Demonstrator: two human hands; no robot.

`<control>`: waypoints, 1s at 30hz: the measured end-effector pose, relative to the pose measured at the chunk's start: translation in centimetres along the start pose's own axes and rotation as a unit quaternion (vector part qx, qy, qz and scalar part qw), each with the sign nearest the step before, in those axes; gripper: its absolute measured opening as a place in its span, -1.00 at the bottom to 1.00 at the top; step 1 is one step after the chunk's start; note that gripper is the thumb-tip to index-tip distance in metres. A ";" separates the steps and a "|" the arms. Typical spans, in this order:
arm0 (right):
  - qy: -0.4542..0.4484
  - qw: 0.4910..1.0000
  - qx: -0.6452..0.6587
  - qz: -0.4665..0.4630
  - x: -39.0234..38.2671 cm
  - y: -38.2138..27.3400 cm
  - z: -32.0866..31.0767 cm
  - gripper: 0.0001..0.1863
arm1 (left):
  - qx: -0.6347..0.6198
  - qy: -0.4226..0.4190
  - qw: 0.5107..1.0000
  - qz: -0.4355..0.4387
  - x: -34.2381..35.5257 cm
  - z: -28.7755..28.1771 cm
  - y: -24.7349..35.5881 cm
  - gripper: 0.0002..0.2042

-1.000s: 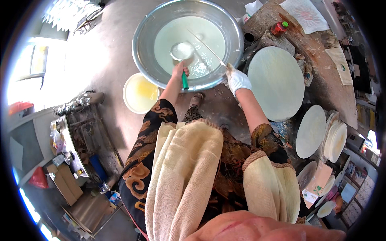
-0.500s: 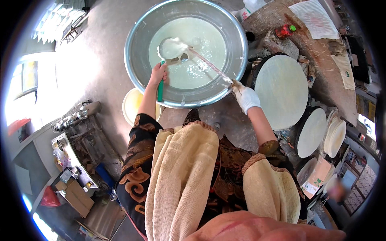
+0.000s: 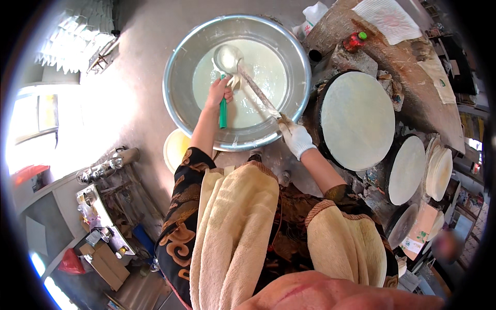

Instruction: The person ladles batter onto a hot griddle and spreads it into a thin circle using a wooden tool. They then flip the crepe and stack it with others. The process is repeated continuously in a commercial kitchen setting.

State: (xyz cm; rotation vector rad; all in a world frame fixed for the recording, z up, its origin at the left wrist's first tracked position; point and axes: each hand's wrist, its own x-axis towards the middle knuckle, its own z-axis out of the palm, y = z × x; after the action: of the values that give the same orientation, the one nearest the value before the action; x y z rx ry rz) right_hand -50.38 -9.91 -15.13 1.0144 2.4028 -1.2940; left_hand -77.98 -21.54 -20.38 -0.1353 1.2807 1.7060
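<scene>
A workshop is indicated by the wide metal basin (image 3: 182, 77) of whitish liquid (image 3: 271, 77), pale-topped round discs (image 3: 356, 121) and worn bare floor (image 3: 147, 77).

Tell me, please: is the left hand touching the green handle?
Touching. The head view shows the left hand closed around the green handle, whose lower part sticks out below the grip.

So there's a big metal basin (image 3: 178, 82) of milky liquid (image 3: 266, 70) at 12 o'clock. Left hand (image 3: 219, 93) grips a green-handled scoop (image 3: 227, 58), gloved right hand (image 3: 296, 139) a stick (image 3: 257, 92). Huge pale disc (image 3: 357, 121) around 2 o'clock.
</scene>
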 end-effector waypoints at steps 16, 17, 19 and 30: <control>-0.027 0.900 0.407 -0.156 -12.2 -12.2 -15.3 -0.69 | 0.137 0.007 0.964 0.228 -20.1 10.1 19.0 -0.83; -0.047 0.908 0.391 -0.141 -11.3 -11.1 -14.2 -0.70 | 0.045 -0.092 0.990 0.095 -18.8 8.5 17.3 -0.83; -0.072 0.922 0.368 -0.094 -9.5 -7.9 -11.7 -0.71 | -0.175 -0.209 0.959 -0.073 -15.5 6.5 14.3 -0.81; -0.123 0.909 0.387 -0.096 -9.0 -5.1 -15.2 -0.60 | 0.073 -0.055 0.983 0.161 -20.3 8.9 18.7 -0.80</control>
State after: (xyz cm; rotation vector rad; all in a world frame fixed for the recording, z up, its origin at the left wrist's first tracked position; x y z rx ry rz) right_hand -45.42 -3.74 1.44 0.6979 1.8311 -2.3821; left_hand -77.09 -26.77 8.14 0.2629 1.3953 1.8507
